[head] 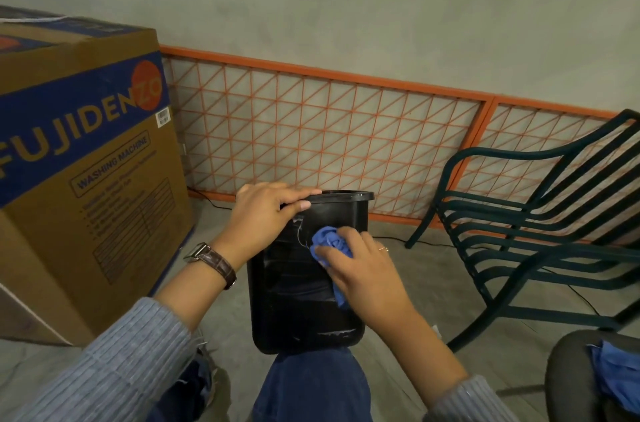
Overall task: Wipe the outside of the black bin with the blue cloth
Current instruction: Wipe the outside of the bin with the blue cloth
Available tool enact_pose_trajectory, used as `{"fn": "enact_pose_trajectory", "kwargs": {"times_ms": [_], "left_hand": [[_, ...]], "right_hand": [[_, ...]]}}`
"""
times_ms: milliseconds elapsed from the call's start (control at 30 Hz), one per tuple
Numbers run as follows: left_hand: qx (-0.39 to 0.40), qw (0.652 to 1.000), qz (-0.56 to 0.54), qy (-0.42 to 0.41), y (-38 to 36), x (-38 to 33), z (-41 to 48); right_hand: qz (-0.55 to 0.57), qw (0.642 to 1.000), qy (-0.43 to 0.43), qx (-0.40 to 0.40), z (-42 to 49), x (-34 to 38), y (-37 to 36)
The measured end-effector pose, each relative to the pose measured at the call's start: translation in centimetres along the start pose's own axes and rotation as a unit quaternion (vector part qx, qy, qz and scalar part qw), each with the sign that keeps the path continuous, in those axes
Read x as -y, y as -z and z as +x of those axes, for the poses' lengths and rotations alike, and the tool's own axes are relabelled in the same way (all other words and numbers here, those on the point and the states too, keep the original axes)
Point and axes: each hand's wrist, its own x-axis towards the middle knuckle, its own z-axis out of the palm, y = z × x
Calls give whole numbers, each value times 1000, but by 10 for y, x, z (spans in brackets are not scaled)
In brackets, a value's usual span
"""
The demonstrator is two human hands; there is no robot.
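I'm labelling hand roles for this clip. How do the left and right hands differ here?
The left hand grips the bin by its top rim, while the right hand holds the bunched cloth against the bin's side, lower down. The left wrist wears a brown-strapped watch; the right hand has a ring instead. Both work on the bin, and both arms wear grey ribbed sleeves.

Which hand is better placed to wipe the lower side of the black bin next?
The right hand: it holds the blue cloth against the black bin. The left hand grips the rim.
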Motion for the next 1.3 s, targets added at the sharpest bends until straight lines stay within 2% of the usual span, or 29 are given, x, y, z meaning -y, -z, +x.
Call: {"fn": "enact_pose_trajectory", "kwargs": {"times_ms": [233,367,567,733,933,1100,1300], "left_hand": [[3,1000,2,3,-1,-1,1],[-1,1000,-21,19,2,6,0],[14,1000,-21,12,-2,4,1],[11,999,-27,25,-1,10,1],[7,1000,-20,21,-3,5,1],[17,998,-37,40,0,12,0],[15,999,-32,38,-2,12,1]], "right_hand": [[33,992,-100,-75,4,1,-9],[36,999,0,-3,-17,-6,-13],[115,986,-103,-67,-8,-19,-9],[81,997,-11,-5,-25,-22,-11],[120,986,-102,-64,-10,-24,-8],[103,994,-25,-2,-25,-27,-14],[183,974,-125,-56,-20,-25,-13]]}}
